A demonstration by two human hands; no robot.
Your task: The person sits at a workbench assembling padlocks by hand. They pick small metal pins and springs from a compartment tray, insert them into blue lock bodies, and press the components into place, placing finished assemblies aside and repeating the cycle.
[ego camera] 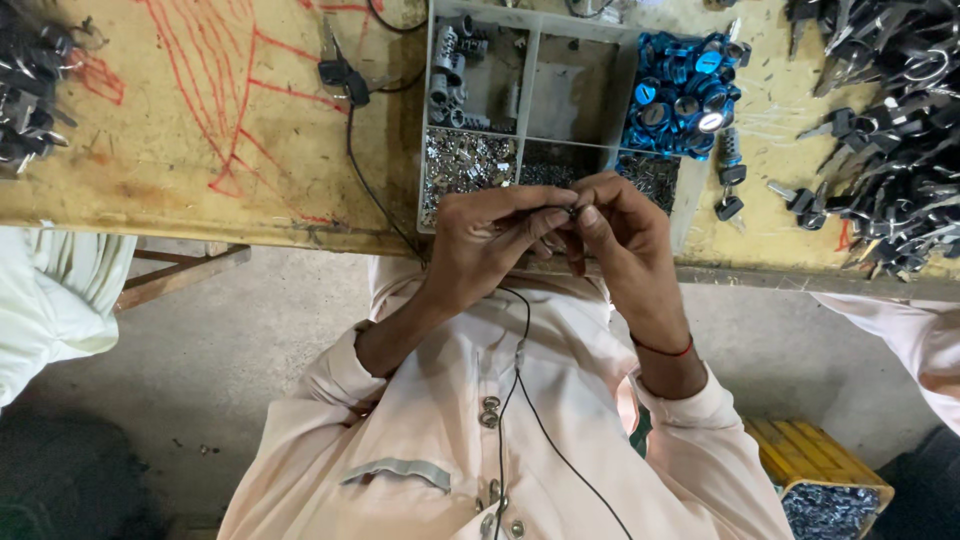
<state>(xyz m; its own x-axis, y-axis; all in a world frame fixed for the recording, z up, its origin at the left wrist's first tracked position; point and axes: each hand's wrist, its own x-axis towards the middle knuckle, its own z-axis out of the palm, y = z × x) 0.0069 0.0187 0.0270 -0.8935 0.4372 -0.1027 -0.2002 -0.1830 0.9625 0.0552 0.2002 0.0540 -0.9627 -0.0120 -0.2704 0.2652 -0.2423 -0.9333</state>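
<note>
My left hand [490, 235] and my right hand [618, 232] meet at the near edge of the yellow workbench [200, 150]. Their fingertips pinch a small dark metal part [573, 211] between them; its shape is too small to tell. Just beyond the hands lies a grey compartment tray [528, 85] with small silvery pieces [466, 160], grey cylinders [450, 75] and a heap of blue round caps [685, 90]. A red thread circles my right wrist.
Piles of black keys [890, 130] cover the bench at right, with more dark parts [25, 85] at far left. A black cable [365, 170] runs off the bench edge. A yellow crate [825, 480] of metal bits stands on the floor. Other people's light sleeves [55, 300] flank me.
</note>
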